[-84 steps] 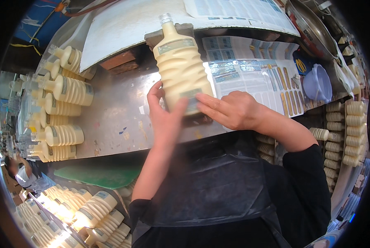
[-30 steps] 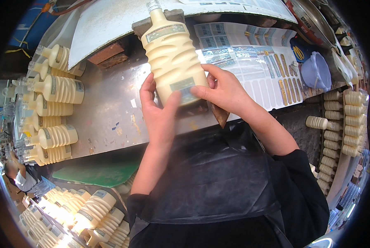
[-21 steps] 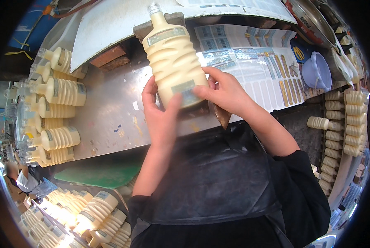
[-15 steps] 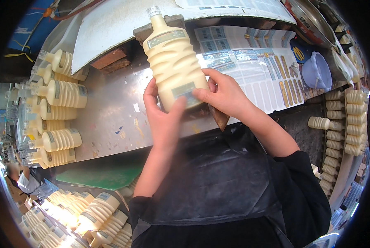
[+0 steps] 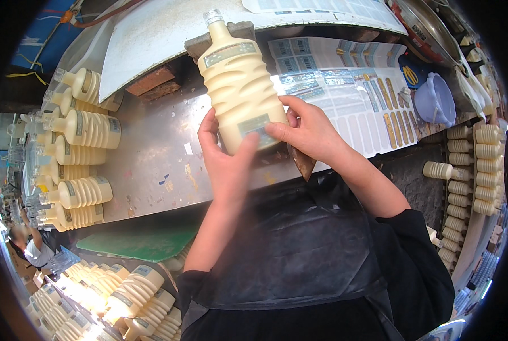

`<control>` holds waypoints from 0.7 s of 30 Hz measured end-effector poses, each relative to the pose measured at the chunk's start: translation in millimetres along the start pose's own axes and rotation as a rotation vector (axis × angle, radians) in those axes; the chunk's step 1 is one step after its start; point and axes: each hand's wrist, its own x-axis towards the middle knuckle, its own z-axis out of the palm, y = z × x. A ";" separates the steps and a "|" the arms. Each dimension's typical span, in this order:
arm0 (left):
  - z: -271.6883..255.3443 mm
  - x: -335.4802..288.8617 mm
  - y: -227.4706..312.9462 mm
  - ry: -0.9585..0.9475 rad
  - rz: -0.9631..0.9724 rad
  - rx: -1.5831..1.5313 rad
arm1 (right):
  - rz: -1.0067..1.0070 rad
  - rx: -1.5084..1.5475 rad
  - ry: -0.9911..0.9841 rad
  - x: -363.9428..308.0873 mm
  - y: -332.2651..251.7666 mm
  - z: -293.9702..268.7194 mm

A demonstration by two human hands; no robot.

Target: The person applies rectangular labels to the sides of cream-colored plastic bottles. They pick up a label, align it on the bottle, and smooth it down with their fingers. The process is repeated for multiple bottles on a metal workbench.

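A cream-coloured bottle [image 5: 239, 88] with wavy ridges lies with its clear neck pointing away from me. Its shoulder rests by a grey block [image 5: 242, 28]. My left hand [image 5: 225, 153] grips the base from the left, the thumb blurred over a grey-blue label [image 5: 255, 121] near the bottom. From the right, my right hand [image 5: 308, 128] holds the same end, with its thumb pressed at that label's edge. A second label strip [image 5: 229, 54] crosses the bottle's shoulder. Under my right wrist a brown pointed piece [image 5: 301, 163] juts out.
Sticker sheets [image 5: 350, 91] spread over the metal table [image 5: 151, 165] at the right, beside a lavender bucket [image 5: 434, 99]. Similar bottles [image 5: 86, 129] are stacked at the left; more [image 5: 134, 292] fill the lower left and far right. A brick [image 5: 150, 79] props a white board [image 5: 151, 42]. Another person [image 5: 35, 250] is at far left.
Both hands keep their hold on the bottle, while my left thumb stays blurred over the lower label. The view has shifted only very slightly.
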 end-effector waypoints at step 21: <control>1.4 -0.2 -0.5 0.024 0.007 0.045 | -0.616 -0.227 0.160 0.9 -36.4 -22.3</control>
